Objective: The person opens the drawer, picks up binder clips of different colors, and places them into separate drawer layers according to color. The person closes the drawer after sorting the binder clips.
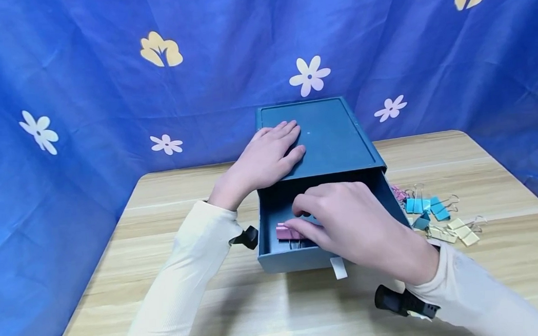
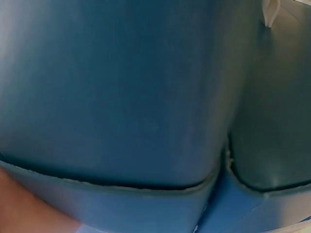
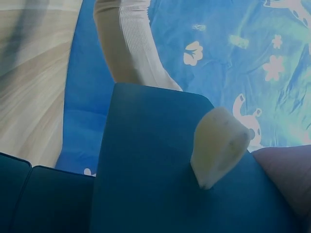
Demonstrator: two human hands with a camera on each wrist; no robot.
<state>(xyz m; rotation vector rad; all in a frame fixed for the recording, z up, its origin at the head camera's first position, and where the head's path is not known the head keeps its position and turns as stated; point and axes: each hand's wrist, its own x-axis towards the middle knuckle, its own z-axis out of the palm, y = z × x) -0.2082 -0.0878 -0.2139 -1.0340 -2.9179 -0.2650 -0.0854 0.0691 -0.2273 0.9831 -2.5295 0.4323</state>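
A dark blue drawer box [image 1: 327, 133] stands on the table with its drawer [image 1: 275, 262] pulled out toward me. My left hand [image 1: 265, 155] rests flat on the lid's left part, fingers spread. Inside the drawer, near its front left, is a pink binder clip [image 1: 288, 232] with its wire handles toward the front. Over the drawer hangs my right hand [image 1: 346, 220], fingers loosely bent, with a gap between thumb and index finger. Its thumb tip overlaps the clip; contact is hard to tell. The right hand hides much of the drawer floor.
Right of the box lie several binder clips: pink [image 1: 399, 193], blue [image 1: 417, 205], dark teal [image 1: 422, 221] and cream [image 1: 464, 231]. A white pull tab [image 3: 218, 145] sticks out from the drawer front. Behind the wooden table [image 1: 161, 215] hangs a blue flowered curtain [image 1: 225, 62].
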